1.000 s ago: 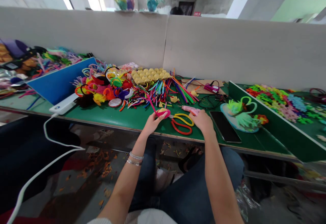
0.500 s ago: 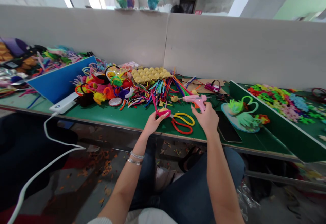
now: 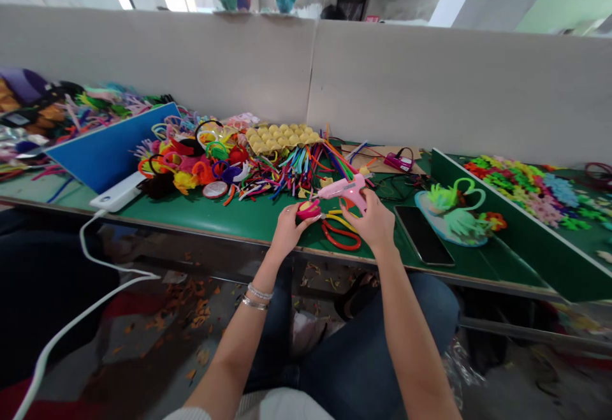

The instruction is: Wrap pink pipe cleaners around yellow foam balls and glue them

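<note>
My left hand [image 3: 287,232] pinches a small pink pipe-cleaner piece [image 3: 308,210] with a yellow centre, just above the table's front edge. In my right hand [image 3: 375,224] is a pink glue gun [image 3: 345,189], fingers wrapped round its grip. The nozzle points left and reaches the top of the pink piece; whether it touches, I cannot tell. Scissors with red and yellow handles [image 3: 340,239] lie on the green table below and between my hands, their blades partly hidden by my left hand.
A black phone [image 3: 424,235] lies right of my right hand, beside a plate of green pipe-cleaner figures [image 3: 461,219]. Behind are a yellow egg tray [image 3: 283,138] and heaps of coloured pipe cleaners [image 3: 299,171]. A white power strip [image 3: 119,192] and blue board [image 3: 117,146] stand left.
My right hand has brought the glue gun left and down, its nozzle now at the pink piece. My left hand has stayed nearly in place; the piece's upright pink strand no longer shows.
</note>
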Demonstrator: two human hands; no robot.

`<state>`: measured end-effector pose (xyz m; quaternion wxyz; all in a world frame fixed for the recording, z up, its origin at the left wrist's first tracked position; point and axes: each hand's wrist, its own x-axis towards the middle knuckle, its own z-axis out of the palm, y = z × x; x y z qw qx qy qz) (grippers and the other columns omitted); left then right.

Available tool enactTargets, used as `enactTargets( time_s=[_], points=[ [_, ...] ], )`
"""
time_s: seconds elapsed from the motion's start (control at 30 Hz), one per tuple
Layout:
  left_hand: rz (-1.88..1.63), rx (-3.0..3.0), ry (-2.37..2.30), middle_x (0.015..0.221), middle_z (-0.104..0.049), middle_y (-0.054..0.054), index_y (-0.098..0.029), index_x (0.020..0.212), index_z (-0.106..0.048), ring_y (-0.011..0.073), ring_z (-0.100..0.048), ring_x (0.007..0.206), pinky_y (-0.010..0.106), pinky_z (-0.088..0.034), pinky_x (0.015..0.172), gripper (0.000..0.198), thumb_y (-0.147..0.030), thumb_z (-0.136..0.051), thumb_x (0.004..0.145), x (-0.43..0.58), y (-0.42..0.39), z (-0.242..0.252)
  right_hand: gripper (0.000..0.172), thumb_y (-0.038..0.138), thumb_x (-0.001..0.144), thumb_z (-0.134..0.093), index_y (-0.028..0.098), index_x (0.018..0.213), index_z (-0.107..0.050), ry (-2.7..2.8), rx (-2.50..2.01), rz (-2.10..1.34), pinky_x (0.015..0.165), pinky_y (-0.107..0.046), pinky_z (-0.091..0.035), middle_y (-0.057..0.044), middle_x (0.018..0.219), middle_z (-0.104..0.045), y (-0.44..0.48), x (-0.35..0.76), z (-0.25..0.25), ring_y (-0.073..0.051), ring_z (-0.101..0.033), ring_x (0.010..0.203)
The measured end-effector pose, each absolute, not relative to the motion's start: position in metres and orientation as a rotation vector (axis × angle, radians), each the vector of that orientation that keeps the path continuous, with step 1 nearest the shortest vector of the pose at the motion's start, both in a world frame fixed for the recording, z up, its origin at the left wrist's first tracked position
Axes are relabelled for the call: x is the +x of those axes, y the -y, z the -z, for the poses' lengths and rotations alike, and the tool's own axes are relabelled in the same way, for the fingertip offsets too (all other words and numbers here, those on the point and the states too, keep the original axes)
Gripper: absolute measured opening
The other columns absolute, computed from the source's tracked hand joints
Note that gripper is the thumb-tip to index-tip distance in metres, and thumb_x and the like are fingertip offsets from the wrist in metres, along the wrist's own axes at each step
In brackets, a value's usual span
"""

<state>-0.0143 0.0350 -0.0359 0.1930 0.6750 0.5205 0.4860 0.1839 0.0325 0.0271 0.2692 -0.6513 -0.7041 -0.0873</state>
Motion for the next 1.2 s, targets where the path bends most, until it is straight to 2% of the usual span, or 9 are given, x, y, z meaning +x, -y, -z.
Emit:
enactTargets(
  time_s=[0.1, 0.4, 0.63, 0.9, 1.2],
  points=[
    [-1.363, 2.034, -1.582, 0.109, -0.062, 0.016, -0.011, 0.115, -0.054, 0.0270, -0.052, 0.110, 0.041, -0.038, 0.097, 0.051, -0.042, -0.063, 0.075, -0.013, -0.035, 0.041, 0.052, 0.054, 0.083, -0.039, 0.013, 0.115, -0.048, 2.015, -1.699, 0.337, 0.070, -0.028, -0.039, -0.013, 0.107, -0.061, -0.033, 0.186, -0.025, -0.024, -0.058, 0.095],
    [-1.389, 2.122, -1.799, 0.117, -0.058, 0.018, -0.013, 0.124, -0.047, 0.0287, -0.046, 0.117, 0.045, -0.034, 0.098, 0.049, -0.025, -0.060, 0.078, -0.008, -0.026, 0.040, 0.043, 0.046, 0.084, -0.038, 0.013, 0.109, -0.053, 2.134, -1.612, 0.513, 0.066, -0.028, -0.037, -0.012, 0.092, -0.060, -0.032, 0.189, -0.024, -0.022, -0.056, 0.082],
    [-1.385, 2.064, -1.868, 0.114, -0.061, 0.016, -0.014, 0.120, -0.050, 0.0292, -0.046, 0.118, 0.045, -0.030, 0.098, 0.047, -0.026, -0.061, 0.076, -0.005, -0.023, 0.034, 0.039, 0.041, 0.083, -0.040, 0.015, 0.109, -0.054, 2.200, -1.582, 0.522, 0.063, -0.028, -0.036, -0.010, 0.088, -0.060, -0.031, 0.186, -0.027, -0.021, -0.054, 0.081],
    [-1.383, 2.034, -1.968, 0.110, -0.063, 0.014, -0.016, 0.110, -0.055, 0.0307, -0.045, 0.119, 0.046, -0.026, 0.097, 0.044, -0.038, -0.065, 0.073, -0.004, -0.022, 0.033, 0.039, 0.041, 0.083, -0.039, 0.015, 0.106, -0.057, 2.212, -1.559, 0.549, 0.062, -0.028, -0.035, -0.010, 0.088, -0.061, -0.029, 0.185, -0.028, -0.020, -0.054, 0.080],
    [-1.378, 2.006, -1.972, 0.112, -0.062, 0.014, -0.017, 0.110, -0.055, 0.0304, -0.045, 0.118, 0.044, -0.027, 0.096, 0.044, -0.038, -0.065, 0.073, -0.003, -0.023, 0.033, 0.038, 0.038, 0.081, -0.041, 0.015, 0.107, -0.058, 2.228, -1.497, 0.567, 0.060, -0.028, -0.034, -0.009, 0.085, -0.060, -0.030, 0.185, -0.027, -0.020, -0.053, 0.078]
  ],
)
